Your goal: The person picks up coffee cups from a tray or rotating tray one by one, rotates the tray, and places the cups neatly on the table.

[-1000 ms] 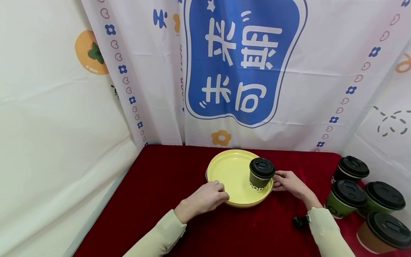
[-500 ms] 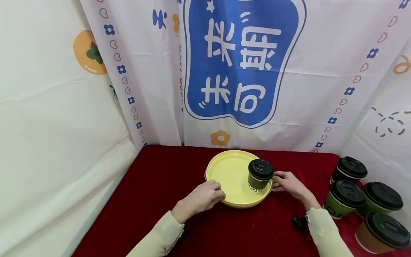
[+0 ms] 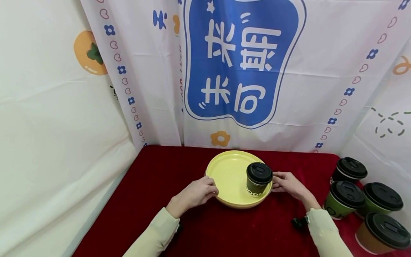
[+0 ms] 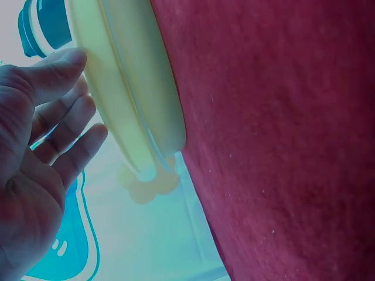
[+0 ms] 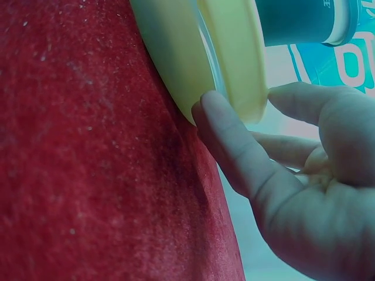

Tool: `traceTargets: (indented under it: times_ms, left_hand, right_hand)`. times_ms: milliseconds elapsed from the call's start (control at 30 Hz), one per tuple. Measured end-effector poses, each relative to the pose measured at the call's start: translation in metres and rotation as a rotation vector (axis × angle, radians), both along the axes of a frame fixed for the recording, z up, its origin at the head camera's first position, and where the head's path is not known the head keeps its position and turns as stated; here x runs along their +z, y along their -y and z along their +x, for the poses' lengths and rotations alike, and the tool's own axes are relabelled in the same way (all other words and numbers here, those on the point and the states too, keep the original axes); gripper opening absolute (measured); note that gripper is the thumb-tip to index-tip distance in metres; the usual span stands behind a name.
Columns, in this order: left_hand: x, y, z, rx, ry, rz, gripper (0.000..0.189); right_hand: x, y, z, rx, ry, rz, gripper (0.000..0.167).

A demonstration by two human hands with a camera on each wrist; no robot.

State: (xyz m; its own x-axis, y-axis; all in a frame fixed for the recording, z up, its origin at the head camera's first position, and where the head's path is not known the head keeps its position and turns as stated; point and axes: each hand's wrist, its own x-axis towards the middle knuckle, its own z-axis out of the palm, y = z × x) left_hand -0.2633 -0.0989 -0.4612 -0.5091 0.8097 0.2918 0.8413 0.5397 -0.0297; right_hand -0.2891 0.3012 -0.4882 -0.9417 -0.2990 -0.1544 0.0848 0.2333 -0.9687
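A round yellow turntable (image 3: pixel 224 175), two-layered with a seam round its side, lies on the red cloth. On its right part stands a dark green paper cup (image 3: pixel 255 187) with a black lid and pale lettering, upright. My left hand (image 3: pixel 196 194) pinches the front-left rim, thumb on the outer side and fingers over the edge. My right hand (image 3: pixel 290 184) holds the right edge beside the cup. In the right wrist view its index finger (image 5: pixel 231 134) lies against the lower layer and its thumb (image 5: pixel 293 99) is at the upper rim.
At the right edge stand several lidded paper cups: a black one (image 3: pixel 346 171), a green one (image 3: pixel 337 205), another green one (image 3: pixel 379 203) and a brown one (image 3: pixel 374 235). A printed white curtain (image 3: pixel 160 121) hangs behind the red tablecloth (image 3: pixel 167 167).
My left hand has moved left along the front rim. The turntable has turned slightly clockwise, bringing the cup nearer and a little left. My right hand stays in place.
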Motion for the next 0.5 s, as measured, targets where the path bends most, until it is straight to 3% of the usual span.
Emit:
traceTargets:
  times_ms: [233,500]
  left_hand:
    - [0.004,-0.006,0.003,0.029,0.002,0.018,0.009]
    - [0.022,-0.028,0.012,0.026,-0.006,0.053,0.021]
  right_hand:
    - [-0.001,0.0,0.0,0.012,-0.002,0.003,0.055]
    - [0.0,0.0,0.0,0.01,-0.003,0.006,0.057]
